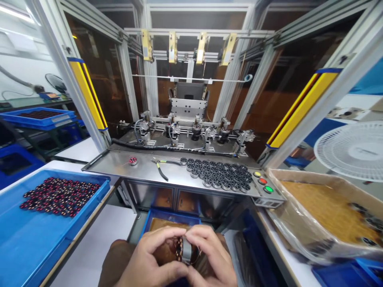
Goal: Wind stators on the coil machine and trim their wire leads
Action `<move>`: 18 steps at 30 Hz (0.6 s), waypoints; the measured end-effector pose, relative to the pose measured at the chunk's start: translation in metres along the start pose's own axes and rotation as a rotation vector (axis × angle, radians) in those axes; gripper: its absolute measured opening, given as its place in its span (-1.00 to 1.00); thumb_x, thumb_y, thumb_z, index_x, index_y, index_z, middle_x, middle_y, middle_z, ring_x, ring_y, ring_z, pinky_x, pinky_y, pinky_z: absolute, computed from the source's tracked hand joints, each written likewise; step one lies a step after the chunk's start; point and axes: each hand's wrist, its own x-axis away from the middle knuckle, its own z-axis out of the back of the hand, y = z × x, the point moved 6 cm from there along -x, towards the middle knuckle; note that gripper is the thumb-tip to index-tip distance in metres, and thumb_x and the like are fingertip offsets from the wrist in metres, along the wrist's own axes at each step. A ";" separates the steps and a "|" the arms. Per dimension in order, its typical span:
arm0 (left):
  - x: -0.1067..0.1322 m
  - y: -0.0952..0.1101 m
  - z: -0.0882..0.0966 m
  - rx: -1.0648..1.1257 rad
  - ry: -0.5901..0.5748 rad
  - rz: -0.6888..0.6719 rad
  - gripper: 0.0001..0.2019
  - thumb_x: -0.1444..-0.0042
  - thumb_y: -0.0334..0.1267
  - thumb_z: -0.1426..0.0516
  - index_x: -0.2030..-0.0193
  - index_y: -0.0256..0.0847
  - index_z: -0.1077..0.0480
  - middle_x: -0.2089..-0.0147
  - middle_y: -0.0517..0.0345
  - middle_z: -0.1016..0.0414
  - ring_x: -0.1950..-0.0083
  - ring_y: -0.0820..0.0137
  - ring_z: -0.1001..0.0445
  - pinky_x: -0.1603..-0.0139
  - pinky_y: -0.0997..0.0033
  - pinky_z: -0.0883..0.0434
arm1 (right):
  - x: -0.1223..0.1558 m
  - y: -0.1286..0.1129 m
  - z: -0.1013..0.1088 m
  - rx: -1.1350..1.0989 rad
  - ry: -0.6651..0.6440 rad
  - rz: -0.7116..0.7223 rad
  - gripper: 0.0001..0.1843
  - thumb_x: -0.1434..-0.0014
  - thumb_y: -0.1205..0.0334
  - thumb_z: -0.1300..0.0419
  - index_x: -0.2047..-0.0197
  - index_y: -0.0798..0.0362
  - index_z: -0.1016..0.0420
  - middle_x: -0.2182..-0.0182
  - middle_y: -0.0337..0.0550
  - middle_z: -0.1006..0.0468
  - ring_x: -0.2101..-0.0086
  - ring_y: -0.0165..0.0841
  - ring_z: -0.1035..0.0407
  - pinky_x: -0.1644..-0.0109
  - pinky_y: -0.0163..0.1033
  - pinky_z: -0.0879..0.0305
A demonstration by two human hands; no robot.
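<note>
Low in front of my lap, I hold a motor stator (186,252) on its side, with copper windings facing left and a grey metal band around it. My left hand (152,255) grips it from the left, with the thumb below and fingers above. From the right, my right hand (211,255) closes on the same stator, its fingertips on the upper and lower rim. A thin copper wire shows beside the right fingers. On the metal ledge ahead lie a stator with red windings (133,161), cutting pliers (161,167) with black and yellow handles, and many dark stator cores (218,174).
A blue tray (98,191) of wound stators stands at left. At right are a plastic-lined box (299,227), a white fan (353,151) and push buttons (262,181). Behind the ledge is a winding machine (188,107) between yellow light-curtain posts (86,93).
</note>
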 end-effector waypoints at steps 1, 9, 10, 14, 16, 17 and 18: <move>-0.001 0.003 0.000 -0.021 0.010 -0.015 -0.59 0.13 -0.22 -0.38 0.07 0.09 -0.57 0.17 0.17 -0.68 0.20 0.27 -0.61 0.04 0.44 -0.47 | -0.001 -0.001 0.001 -0.012 -0.011 0.002 -0.40 0.01 0.51 -0.28 -0.11 -0.01 -0.39 0.17 -0.02 -0.50 0.20 -0.22 -0.46 0.16 -0.16 -0.45; 0.003 0.001 0.004 -0.025 0.041 -0.049 -0.55 0.09 -0.32 -0.37 0.03 0.14 -0.53 0.06 0.18 -0.65 0.04 0.29 -0.59 -0.03 0.51 -0.44 | -0.002 -0.003 0.007 -0.154 0.021 -0.080 -0.89 -0.17 0.36 -0.22 0.25 -0.02 -0.53 0.46 -0.16 -0.43 0.41 -0.31 -0.34 0.35 -0.18 -0.33; 0.003 -0.003 0.002 0.042 0.035 -0.009 -0.57 0.07 -0.32 -0.35 0.02 0.13 -0.53 0.05 0.17 -0.64 0.03 0.28 -0.59 -0.03 0.50 -0.45 | -0.002 -0.002 0.007 -0.164 0.037 -0.113 -0.91 -0.19 0.36 -0.20 0.29 -0.01 -0.51 0.48 -0.17 -0.42 0.42 -0.32 -0.33 0.36 -0.19 -0.32; 0.006 -0.013 -0.005 0.275 0.024 0.119 -0.61 0.03 -0.33 -0.33 0.03 0.05 -0.53 0.00 0.09 -0.59 0.00 0.21 -0.58 -0.01 0.40 -0.49 | -0.003 0.006 0.003 -0.239 0.048 -0.260 -0.81 -0.18 0.08 -0.25 0.30 0.03 -0.49 0.47 -0.15 -0.43 0.43 -0.33 -0.34 0.40 -0.24 -0.30; 0.006 -0.012 -0.006 0.265 0.029 0.118 -0.62 0.05 -0.34 -0.35 0.04 0.00 -0.54 0.01 0.06 -0.58 0.01 0.19 -0.57 -0.01 0.38 -0.49 | -0.005 0.009 0.000 -0.277 -0.004 -0.284 -0.70 -0.13 -0.04 -0.27 0.27 0.04 -0.53 0.46 -0.14 -0.45 0.43 -0.33 -0.36 0.40 -0.25 -0.31; 0.006 -0.010 -0.006 0.253 0.035 0.112 -0.63 0.07 -0.35 -0.35 0.06 -0.02 -0.55 0.02 0.04 -0.58 0.02 0.20 -0.57 -0.01 0.39 -0.49 | -0.006 0.009 -0.001 -0.287 -0.027 -0.276 -0.72 -0.14 -0.02 -0.27 0.28 0.04 -0.55 0.47 -0.15 -0.45 0.44 -0.34 -0.37 0.40 -0.25 -0.31; 0.006 -0.009 -0.007 0.254 0.047 0.117 -0.63 0.08 -0.34 -0.36 0.07 -0.04 -0.56 0.03 0.04 -0.58 0.03 0.21 -0.57 0.01 0.40 -0.50 | -0.007 0.008 -0.001 -0.285 -0.041 -0.259 -0.77 -0.16 0.04 -0.27 0.31 0.04 -0.56 0.49 -0.16 -0.45 0.45 -0.35 -0.37 0.40 -0.26 -0.31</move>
